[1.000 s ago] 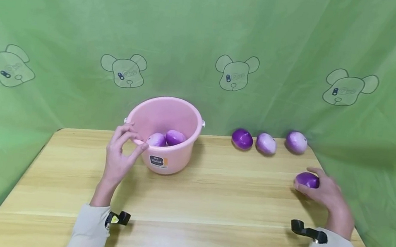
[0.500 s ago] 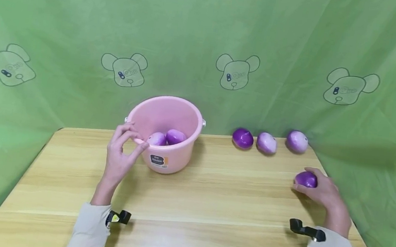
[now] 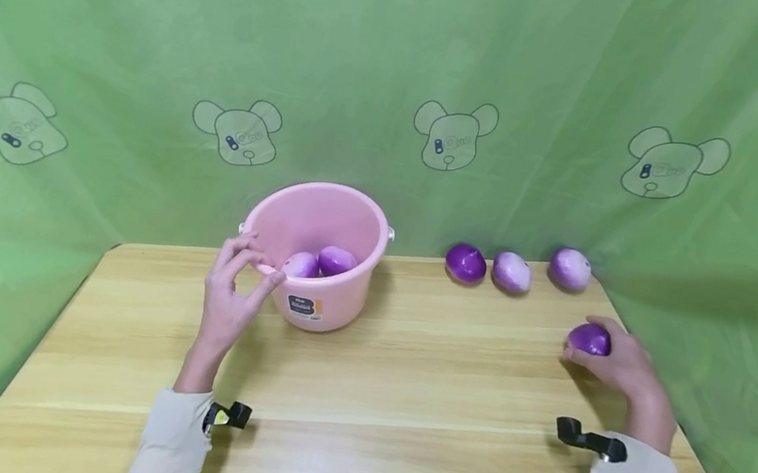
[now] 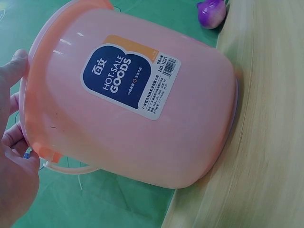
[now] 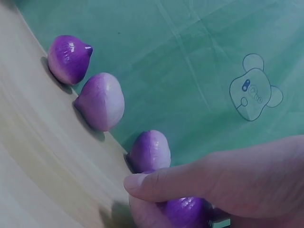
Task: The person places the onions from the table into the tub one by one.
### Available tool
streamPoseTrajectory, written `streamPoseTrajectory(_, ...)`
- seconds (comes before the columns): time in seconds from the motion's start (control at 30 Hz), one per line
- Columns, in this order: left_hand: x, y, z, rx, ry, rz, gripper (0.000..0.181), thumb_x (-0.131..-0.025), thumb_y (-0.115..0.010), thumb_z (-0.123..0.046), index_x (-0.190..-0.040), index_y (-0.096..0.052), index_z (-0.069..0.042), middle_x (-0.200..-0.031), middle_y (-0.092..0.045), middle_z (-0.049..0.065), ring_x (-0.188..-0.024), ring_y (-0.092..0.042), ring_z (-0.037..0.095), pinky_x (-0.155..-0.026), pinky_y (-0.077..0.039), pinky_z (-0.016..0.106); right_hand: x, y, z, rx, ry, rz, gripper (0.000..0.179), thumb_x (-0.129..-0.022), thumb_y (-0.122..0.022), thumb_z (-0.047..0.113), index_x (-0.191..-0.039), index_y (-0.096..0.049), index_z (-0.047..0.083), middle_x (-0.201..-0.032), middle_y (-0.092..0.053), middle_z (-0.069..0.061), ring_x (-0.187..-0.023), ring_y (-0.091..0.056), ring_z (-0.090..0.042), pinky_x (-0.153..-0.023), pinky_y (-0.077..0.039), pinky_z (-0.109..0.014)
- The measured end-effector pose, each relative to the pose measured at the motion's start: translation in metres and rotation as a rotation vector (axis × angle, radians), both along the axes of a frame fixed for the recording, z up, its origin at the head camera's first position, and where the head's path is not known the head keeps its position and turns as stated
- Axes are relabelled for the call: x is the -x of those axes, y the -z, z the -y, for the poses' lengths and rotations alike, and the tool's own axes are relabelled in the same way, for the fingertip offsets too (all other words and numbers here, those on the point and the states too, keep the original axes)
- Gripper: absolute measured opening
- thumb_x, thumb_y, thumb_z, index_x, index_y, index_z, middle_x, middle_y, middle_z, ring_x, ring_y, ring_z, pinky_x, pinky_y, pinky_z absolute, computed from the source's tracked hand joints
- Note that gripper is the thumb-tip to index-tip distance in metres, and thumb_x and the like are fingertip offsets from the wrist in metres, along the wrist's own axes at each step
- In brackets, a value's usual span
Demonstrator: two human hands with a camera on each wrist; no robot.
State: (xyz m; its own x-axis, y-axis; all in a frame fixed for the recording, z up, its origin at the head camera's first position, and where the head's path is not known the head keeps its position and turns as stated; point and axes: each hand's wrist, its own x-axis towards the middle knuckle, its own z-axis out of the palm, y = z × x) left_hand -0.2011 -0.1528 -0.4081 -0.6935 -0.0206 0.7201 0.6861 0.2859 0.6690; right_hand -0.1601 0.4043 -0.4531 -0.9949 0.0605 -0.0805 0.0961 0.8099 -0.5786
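Note:
A pink bucket (image 3: 333,309) stands at the back of the table, with two purple-and-white onions (image 3: 336,261) inside. My left hand (image 3: 229,305) pinches its near-left rim, the thumb outside and the fingers over the edge. In the left wrist view the bucket wall carries a dark blue label (image 4: 128,78). On the right side, my right hand (image 3: 624,365) grips a dark purple onion (image 3: 588,339) between thumb and fingers. The right wrist view shows that held onion (image 5: 187,211) partly hidden behind the thumb and hand.
Three more onions lie along the table's back edge: a dark purple one (image 3: 466,264), a paler one (image 3: 511,273) and another pale one (image 3: 569,270) near the corner. A green curtain (image 3: 372,68) with mouse-head prints hangs right behind the wooden table (image 3: 401,399).
Both hands have stayed nearly in place. The right hand still holds the onion, which has turned slightly and risen a little in the view. The left hand keeps its pinch on the bucket rim.

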Motion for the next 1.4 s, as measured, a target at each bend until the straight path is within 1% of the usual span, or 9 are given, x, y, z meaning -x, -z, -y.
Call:
streamPoseTrajectory(0.3, 0.002, -0.001, -0.001, -0.005, 0.007, -0.002, 0.019, -0.077, -0.078, 0.014, -0.091, -0.066, 0.013, -0.112, -0.058, 0.028, -0.131, -0.045, 0.054, -0.122, -0.025, 0.058, 0.005, -0.005, 0.004, -0.028, -0.009, -0.036, 0.084, -0.095, -0.074, 0.031, -0.152, -0.029, -0.009, -0.134, -0.04, -0.047, -0.117, -0.045, -0.065, -0.092, -0.043, -0.077)
streamPoseTrajectory(0.6, 0.003, 0.001, -0.001, 0.004, -0.002, 0.003, 0.019, -0.078, -0.079, 0.011, -0.091, -0.066, 0.012, -0.111, -0.058, 0.03, -0.134, -0.044, 0.053, -0.121, -0.025, 0.06, 0.005, -0.013, 0.013, -0.027, -0.01, -0.07, 0.082, -0.095, -0.074, 0.033, -0.153, -0.03, -0.006, -0.133, -0.041, -0.044, -0.115, -0.045, -0.062, -0.089, -0.044, -0.076)
streamPoseTrajectory(0.8, 0.003, 0.0, -0.001, 0.004, 0.001, 0.004, 0.018, -0.078, -0.079, 0.012, -0.091, -0.066, 0.011, -0.111, -0.058, 0.029, -0.134, -0.043, 0.054, -0.121, -0.024, 0.06, 0.004, -0.017, 0.019, -0.017, -0.001, -0.066, 0.086, -0.095, -0.073, 0.038, -0.156, -0.028, -0.004, -0.133, -0.036, -0.046, -0.114, -0.045, -0.064, -0.087, -0.046, -0.077)
streamPoseTrajectory(0.9, 0.003, 0.0, -0.001, 0.006, 0.001, 0.003, 0.019, -0.078, -0.079, 0.012, -0.091, -0.066, 0.012, -0.112, -0.058, 0.029, -0.134, -0.043, 0.054, -0.121, -0.025, 0.059, 0.002, -0.02, 0.021, -0.014, 0.001, -0.076, 0.087, -0.095, -0.073, 0.038, -0.156, -0.027, -0.003, -0.132, -0.035, -0.047, -0.112, -0.045, -0.065, -0.086, -0.046, -0.077)
streamPoseTrajectory(1.13, 0.001, 0.0, -0.001, 0.002, 0.009, 0.003, 0.019, -0.077, -0.079, 0.013, -0.091, -0.066, 0.012, -0.112, -0.056, 0.035, -0.135, -0.043, 0.054, -0.122, -0.024, 0.06, 0.0, -0.029, 0.028, -0.02, 0.007, -0.104, 0.087, -0.095, -0.074, 0.039, -0.157, -0.027, 0.0, -0.136, -0.033, -0.047, -0.114, -0.044, -0.065, -0.086, -0.043, -0.079)
streamPoseTrajectory(1.23, 0.001, 0.0, -0.001, 0.0, 0.009, 0.0, 0.019, -0.077, -0.079, 0.013, -0.091, -0.066, 0.012, -0.112, -0.056, 0.035, -0.134, -0.043, 0.055, -0.122, -0.024, 0.06, -0.001, -0.033, 0.033, -0.022, 0.002, -0.123, 0.086, -0.095, -0.074, 0.037, -0.158, -0.027, 0.001, -0.137, -0.032, -0.048, -0.115, -0.043, -0.065, -0.086, -0.042, -0.08)
streamPoseTrajectory(1.4, 0.0, 0.0, 0.0, 0.001, 0.003, -0.009, 0.019, -0.077, -0.078, 0.013, -0.091, -0.066, 0.012, -0.11, -0.057, 0.031, -0.133, -0.044, 0.054, -0.121, -0.025, 0.06, 0.0, -0.037, 0.041, -0.029, -0.006, -0.144, 0.085, -0.095, -0.073, 0.037, -0.158, -0.029, 0.001, -0.138, -0.032, -0.047, -0.113, -0.045, -0.063, -0.084, -0.044, -0.079)
